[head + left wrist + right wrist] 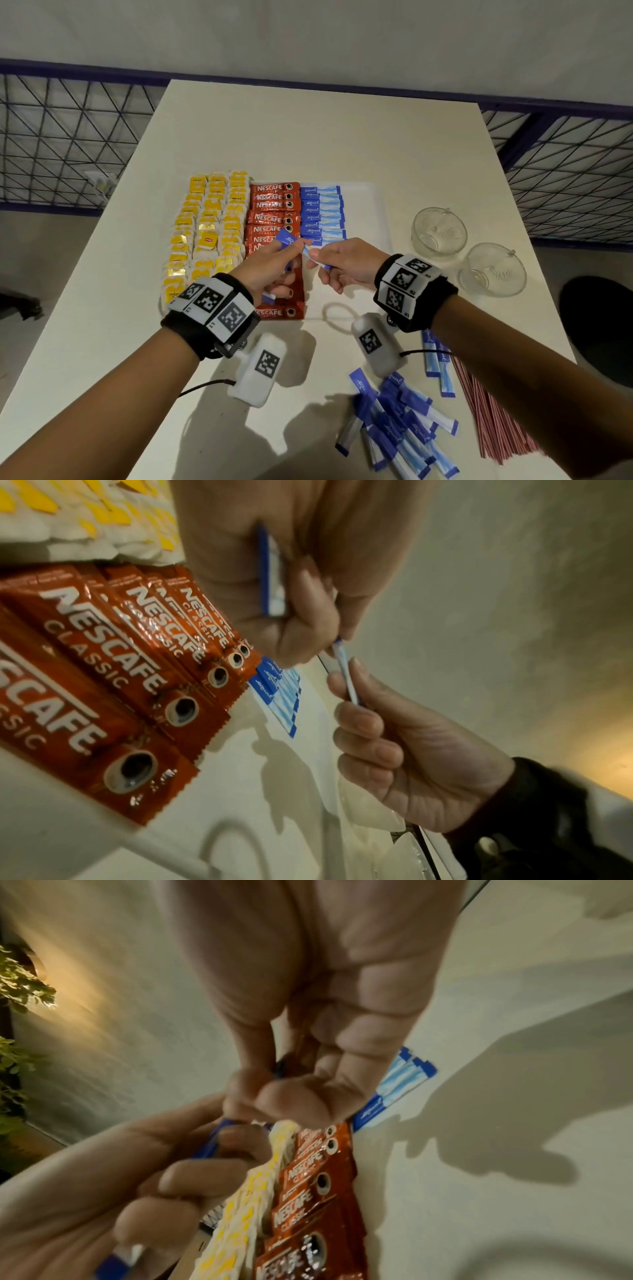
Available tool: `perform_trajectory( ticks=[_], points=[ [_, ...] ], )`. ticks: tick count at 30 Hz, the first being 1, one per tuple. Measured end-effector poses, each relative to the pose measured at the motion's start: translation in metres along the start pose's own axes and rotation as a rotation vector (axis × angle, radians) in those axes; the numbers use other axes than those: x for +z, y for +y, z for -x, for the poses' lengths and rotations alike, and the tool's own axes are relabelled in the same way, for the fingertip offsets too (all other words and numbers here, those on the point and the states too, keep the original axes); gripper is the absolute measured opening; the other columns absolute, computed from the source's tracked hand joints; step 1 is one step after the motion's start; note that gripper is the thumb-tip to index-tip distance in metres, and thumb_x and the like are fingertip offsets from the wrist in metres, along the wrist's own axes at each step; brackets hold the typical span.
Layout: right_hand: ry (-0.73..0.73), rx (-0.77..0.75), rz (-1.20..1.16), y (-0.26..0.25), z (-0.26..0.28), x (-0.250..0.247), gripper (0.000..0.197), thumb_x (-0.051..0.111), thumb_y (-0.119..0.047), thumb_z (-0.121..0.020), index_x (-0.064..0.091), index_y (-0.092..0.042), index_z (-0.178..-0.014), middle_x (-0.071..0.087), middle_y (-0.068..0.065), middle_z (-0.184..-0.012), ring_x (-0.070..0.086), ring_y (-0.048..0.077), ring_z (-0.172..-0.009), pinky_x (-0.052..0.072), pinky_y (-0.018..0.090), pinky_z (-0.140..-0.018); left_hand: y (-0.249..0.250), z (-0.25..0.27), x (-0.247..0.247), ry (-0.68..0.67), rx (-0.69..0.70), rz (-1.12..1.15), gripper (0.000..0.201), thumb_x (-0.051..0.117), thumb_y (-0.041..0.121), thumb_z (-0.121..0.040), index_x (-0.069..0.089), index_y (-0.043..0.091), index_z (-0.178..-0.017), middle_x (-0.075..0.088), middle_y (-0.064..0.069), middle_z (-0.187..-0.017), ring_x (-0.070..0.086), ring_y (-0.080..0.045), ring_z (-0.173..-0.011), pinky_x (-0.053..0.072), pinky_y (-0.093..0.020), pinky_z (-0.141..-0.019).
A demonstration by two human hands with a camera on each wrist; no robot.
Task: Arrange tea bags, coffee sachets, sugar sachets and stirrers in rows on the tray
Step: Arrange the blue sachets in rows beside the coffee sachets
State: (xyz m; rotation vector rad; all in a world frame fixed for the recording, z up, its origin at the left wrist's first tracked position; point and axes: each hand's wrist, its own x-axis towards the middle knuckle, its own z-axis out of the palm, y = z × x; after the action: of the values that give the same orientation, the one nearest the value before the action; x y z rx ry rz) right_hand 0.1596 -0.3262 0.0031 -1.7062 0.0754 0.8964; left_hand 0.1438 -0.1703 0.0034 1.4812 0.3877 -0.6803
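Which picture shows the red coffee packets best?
The left wrist view. The red coffee packets fill its left side, close enough to read their names. The head view shows the whole row, smaller and partly behind the left hand. The right wrist view shows only blurry ones near the bottom.
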Motion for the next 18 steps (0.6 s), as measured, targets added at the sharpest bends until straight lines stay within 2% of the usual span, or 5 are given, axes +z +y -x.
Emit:
perform_trajectory(
  ticks=[4,8,13,16,18],
  points=[
    [0.037,0.030,-0.066,0.006,-0.002,-0.014,0.012,0.048,-0.011,-0.095,0.052,-0.009,-0.084,0.051,0.009,-0.065,0.047,0.007,-0.037,0.042,0.018,-0.043,0.000,-0.001,-0.009,0.112,0.006,-0.054,0.021,0.051,0.029,-0.095,0.059,0.020,-0.078,0.037,0.003,-0.060,0.024,-0.005,-0.037,0.022,-0.013,-0.033],
    [0.094,0.073,-0.063,0.014,-0.009,-0.030,0.006,0.044,-0.004,-0.096,0.050,-0.006,-0.096,0.054,0.014,-0.068,0.054,0.008,-0.038,0.047,0.018,-0.043,-0.002,0.000,-0.015,0.139,-0.001,-0.134,0.018,0.052,0.027,-0.094,0.055,0.016,-0.080,0.034,0.001,-0.059,0.023,-0.006,-0.036,0.023,-0.015,-0.032],
    [0.302,0.168,-0.039,0.026,-0.024,-0.035,0.019,0.053,-0.012,-0.093,0.042,-0.008,-0.078,0.057,0.005,-0.040,0.049,0.011,-0.028,0.041,0.017,-0.034,0.000,0.002,-0.015,0.128,0.010,-0.215,0.008,0.050,0.023,-0.095,0.057,0.018,-0.094,0.030,0.003,-0.056,0.024,-0.003,-0.030,0.024,-0.014,-0.031],
    [0.392,0.202,-0.020,0.030,-0.033,-0.029,0.021,0.055,-0.018,-0.093,0.041,-0.011,-0.079,0.057,0.011,-0.053,0.045,0.010,-0.025,0.034,0.013,-0.030,0.001,0.002,-0.016,0.131,0.011,-0.293,0.009,0.049,0.022,-0.095,0.057,0.021,-0.099,0.032,0.002,-0.058,0.027,-0.006,-0.037,0.026,-0.014,-0.032],
    [0.424,0.218,0.085,0.031,-0.039,-0.025,0.023,0.056,-0.022,-0.092,0.041,-0.013,-0.077,0.057,0.010,-0.060,0.047,0.012,-0.031,0.031,0.013,-0.032,0.002,0.001,-0.017,0.133,0.012,-0.326,0.007,0.050,0.023,-0.095,0.057,0.023,-0.093,0.033,0.003,-0.059,0.028,-0.009,-0.043,0.027,-0.015,-0.033]
  ],
)
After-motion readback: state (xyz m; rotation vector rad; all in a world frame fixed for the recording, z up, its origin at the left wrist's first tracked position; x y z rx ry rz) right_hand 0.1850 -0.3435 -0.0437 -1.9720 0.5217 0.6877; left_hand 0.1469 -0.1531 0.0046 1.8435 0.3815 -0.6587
